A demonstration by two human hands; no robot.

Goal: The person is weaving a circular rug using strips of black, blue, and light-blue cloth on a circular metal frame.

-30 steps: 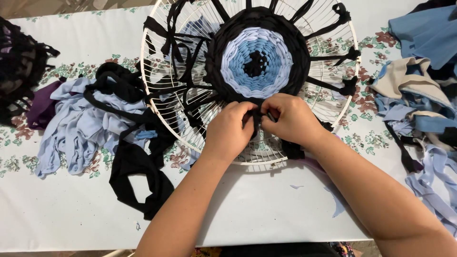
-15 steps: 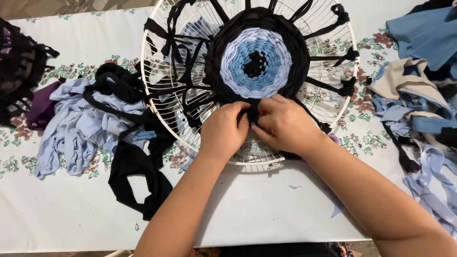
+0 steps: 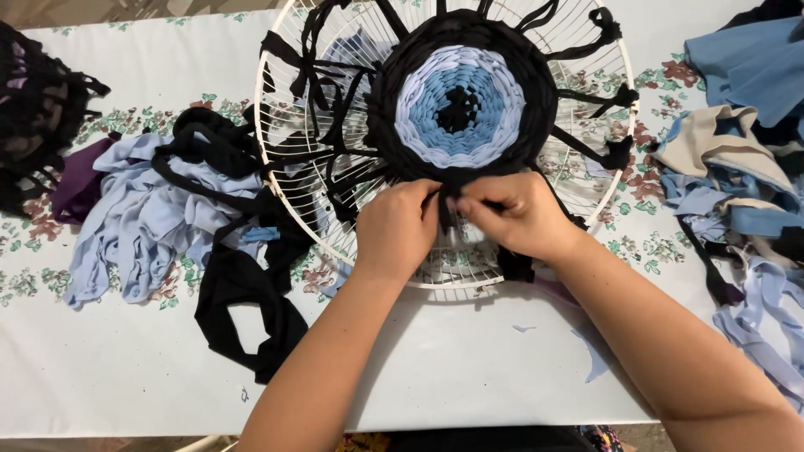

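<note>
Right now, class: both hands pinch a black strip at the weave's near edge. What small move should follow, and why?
Probably draw the black strip snug against the round weave: left hand and right hand meet there on the wire frame, the strip not yet seated.

no packages, labels, signs, screens

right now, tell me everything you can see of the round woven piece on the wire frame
The round woven piece is made of soft fabric strips: a black centre, a blue ring, a pale lilac ring, and a wide black outer band. It lies flat on a white round wire frame on the table, with loose black strips trailing outward over the spokes. At its near edge the left hand and right hand pinch a black strip.
</note>
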